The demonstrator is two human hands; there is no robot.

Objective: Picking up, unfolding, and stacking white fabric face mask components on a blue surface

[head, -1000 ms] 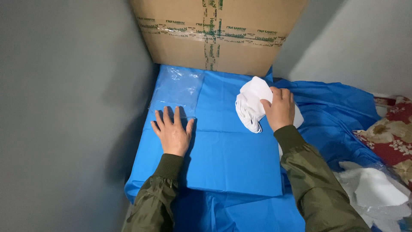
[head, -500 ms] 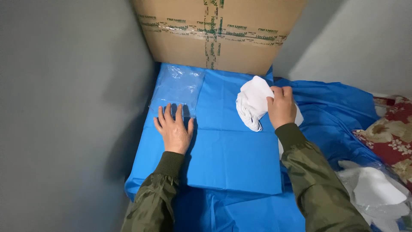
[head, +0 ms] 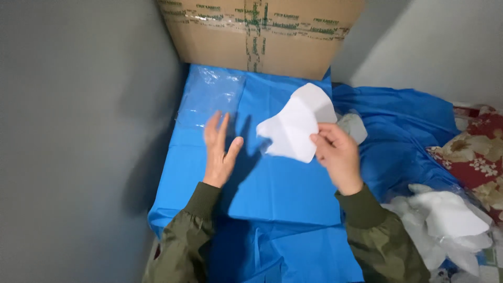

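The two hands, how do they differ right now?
The right hand pinches a folded white sheet, lifted above the blue cloth; the left hand holds nothing. The left hand is open with fingers straight; the right hand's fingers curl into a grip. Both wear olive sleeves.

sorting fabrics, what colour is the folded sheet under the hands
Bright blue folded fabric sheet, plainest in the head view.

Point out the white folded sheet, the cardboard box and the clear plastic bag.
white folded sheet [head: 294, 126]: head view, middle of its flat face, held by the right hand [head: 338, 154].
cardboard box [head: 220, 44]: head view, bare front wall left of the tape.
clear plastic bag [head: 212, 97]: head view, crinkled centre, on the blue fabric.
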